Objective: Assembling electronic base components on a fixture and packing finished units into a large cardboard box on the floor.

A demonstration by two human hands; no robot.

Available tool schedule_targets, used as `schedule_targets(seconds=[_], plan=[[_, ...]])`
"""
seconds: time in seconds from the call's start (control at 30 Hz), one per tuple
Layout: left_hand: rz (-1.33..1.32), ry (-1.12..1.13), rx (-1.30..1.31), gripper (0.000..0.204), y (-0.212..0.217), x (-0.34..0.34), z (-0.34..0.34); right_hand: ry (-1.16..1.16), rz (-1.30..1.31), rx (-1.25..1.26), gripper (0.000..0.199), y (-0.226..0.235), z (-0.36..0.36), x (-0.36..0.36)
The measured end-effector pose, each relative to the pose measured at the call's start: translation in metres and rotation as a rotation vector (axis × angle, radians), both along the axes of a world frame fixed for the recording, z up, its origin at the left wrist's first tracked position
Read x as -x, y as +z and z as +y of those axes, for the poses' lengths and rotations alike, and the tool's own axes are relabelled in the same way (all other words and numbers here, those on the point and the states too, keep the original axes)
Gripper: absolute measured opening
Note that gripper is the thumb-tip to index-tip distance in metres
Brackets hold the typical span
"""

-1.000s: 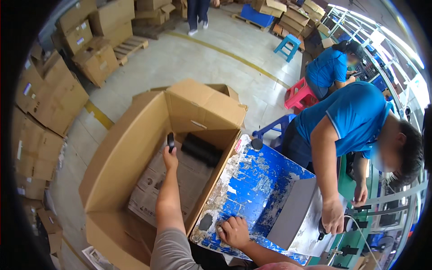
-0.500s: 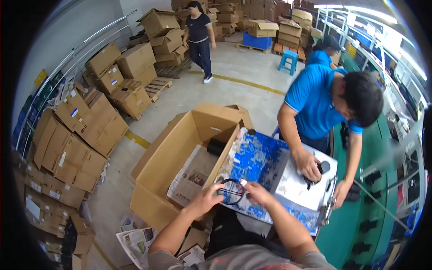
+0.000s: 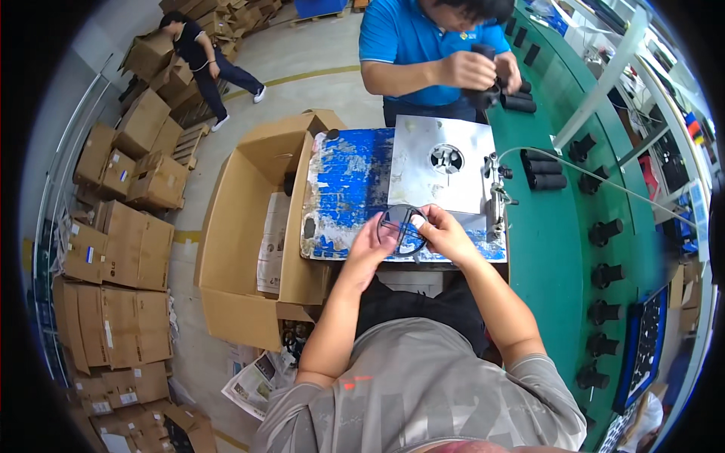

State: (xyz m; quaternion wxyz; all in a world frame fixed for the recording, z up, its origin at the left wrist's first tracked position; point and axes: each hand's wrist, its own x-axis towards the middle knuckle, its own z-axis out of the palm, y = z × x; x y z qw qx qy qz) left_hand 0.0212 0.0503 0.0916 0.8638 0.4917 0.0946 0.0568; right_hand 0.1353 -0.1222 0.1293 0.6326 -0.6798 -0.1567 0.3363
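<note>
- Left hand (image 3: 375,243): fingers curled, tips pinching the left rim of a ring (image 3: 402,229). Not spread; thumb side faces the ring.
- Right hand (image 3: 445,234): fingers bent, thumb and forefinger gripping the ring's right rim. Closed on it, not flat.
- Ring: dark, round, thin, with a crossbar through the middle. Held between both hands, tilted toward the camera, above the near edge of the board (image 3: 343,192).
- Board: worn blue paint, much scraped to white. Lies across the front of the bench (image 3: 559,249).
- Plate (image 3: 423,177): pale metal, square, sits on the board's right half, just beyond the ring. A round vent-like opening (image 3: 446,158) is cut in it.
- Box (image 3: 249,226): large open carton, left of the board, touching its edge. Newspaper (image 3: 272,241) lines the inside.
- Bench: green top, to the right. Black cylinders (image 3: 604,230) stand in a row along it, well apart from the hands.
- Clamp fixture (image 3: 496,196): small metal stand at the plate's right edge, near the right hand, not touched.
- Co-worker in blue shirt (image 3: 423,38) across the board, both hands on a black cylindrical part (image 3: 483,75).
- Second person (image 3: 208,53) far left, among stacked cartons (image 3: 121,257).
</note>
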Motion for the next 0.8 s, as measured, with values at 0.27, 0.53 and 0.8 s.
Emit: schedule_targets(seconds=[0.27, 0.53, 0.8], plan=[[0.178, 0.027, 0.166, 0.039, 0.001, -0.014, -0.039, -0.078, -0.040, -0.057, 0.029, -0.024, -0.027, 0.006], [0.075, 0.189, -0.071, 0.029, 0.004, -0.034, -0.035, -0.151, 0.226, -0.218, 0.020, -0.029, -0.021, -0.002], [0.037, 0.064, -0.332, 0.042, 0.001, -0.046, -0.023, -0.139, 0.242, -0.266, 0.017, -0.029, -0.025, -0.013]])
